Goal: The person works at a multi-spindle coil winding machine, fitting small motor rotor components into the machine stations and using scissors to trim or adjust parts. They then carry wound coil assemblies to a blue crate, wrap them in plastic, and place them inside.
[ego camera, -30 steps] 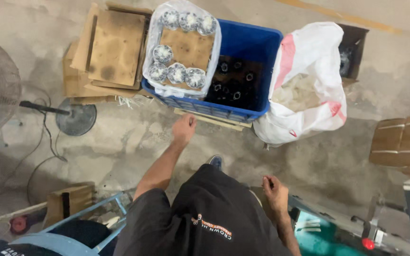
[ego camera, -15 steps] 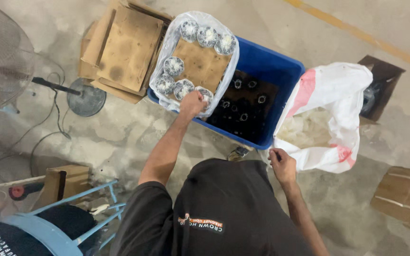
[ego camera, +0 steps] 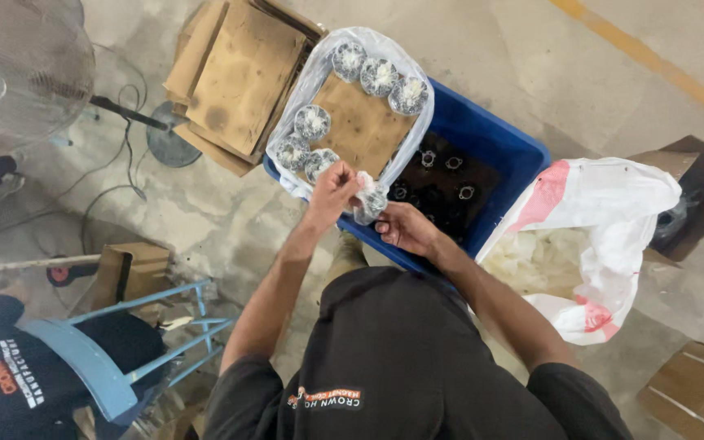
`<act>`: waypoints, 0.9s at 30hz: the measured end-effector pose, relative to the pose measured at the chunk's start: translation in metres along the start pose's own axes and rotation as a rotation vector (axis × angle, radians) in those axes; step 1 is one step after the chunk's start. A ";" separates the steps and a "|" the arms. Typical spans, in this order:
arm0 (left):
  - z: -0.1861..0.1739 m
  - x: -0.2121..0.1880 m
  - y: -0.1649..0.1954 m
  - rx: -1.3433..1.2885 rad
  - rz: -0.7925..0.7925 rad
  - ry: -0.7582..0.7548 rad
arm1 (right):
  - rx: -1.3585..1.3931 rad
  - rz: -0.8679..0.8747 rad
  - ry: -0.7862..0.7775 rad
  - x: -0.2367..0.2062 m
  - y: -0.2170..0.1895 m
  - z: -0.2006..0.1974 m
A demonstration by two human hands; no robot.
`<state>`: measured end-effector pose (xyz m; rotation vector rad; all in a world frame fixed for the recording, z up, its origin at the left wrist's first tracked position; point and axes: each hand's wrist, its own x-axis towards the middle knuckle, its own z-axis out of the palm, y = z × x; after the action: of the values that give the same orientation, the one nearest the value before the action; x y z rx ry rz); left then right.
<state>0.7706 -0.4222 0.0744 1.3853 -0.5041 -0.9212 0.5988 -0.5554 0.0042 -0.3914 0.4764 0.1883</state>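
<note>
The person is bending over the blue crate (ego camera: pixel 505 155) on the concrete floor, and both hands are meeting at its near-left rim. The left hand (ego camera: pixel 332 191) is pinched closed on a wrapped round part (ego camera: pixel 371 198), fingers gripping the loose film at its top, while the right hand (ego camera: pixel 405 228), just beside it on the crate's near edge, is curled with its fingertips touching the lower side of the same piece; whether it is really gripping or only steadying, I cannot tell. Across the crate's left half a clear plastic bag (ego camera: pixel 303 98) is lying with a cardboard sheet (ego camera: pixel 360 126) inside and more of the round finned parts (ego camera: pixel 313 122) sitting along its edges. Dark metal pieces (ego camera: pixel 446 175) are showing in the crate's open right half. A white sack (ego camera: pixel 596 236) of pale scraps is standing just right of the crate, and flattened cardboard (ego camera: pixel 238 77) is stacked to its left. To my eye, the film looks thin and clingy, so peeling it slowly with the pinching hand while the other bears the part's weight from below would be wisest, keeping it over the crate in case it slips.
</note>
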 end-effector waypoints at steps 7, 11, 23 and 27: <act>0.025 -0.001 0.002 -0.498 -0.151 -0.146 | 0.218 -0.208 0.060 -0.018 0.004 -0.019; 0.001 -0.001 -0.006 0.110 -0.244 -0.309 | -0.086 -0.499 0.277 -0.055 -0.025 -0.058; -0.089 0.119 0.018 1.192 0.014 0.466 | -0.801 -0.512 0.687 -0.046 -0.046 -0.097; -0.092 0.145 0.028 1.077 -0.037 0.361 | -1.476 -0.960 0.401 -0.055 -0.058 -0.100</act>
<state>0.9324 -0.4835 0.0565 2.4737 -0.7355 -0.3663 0.5258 -0.6535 -0.0324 -2.0701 0.4202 -0.5455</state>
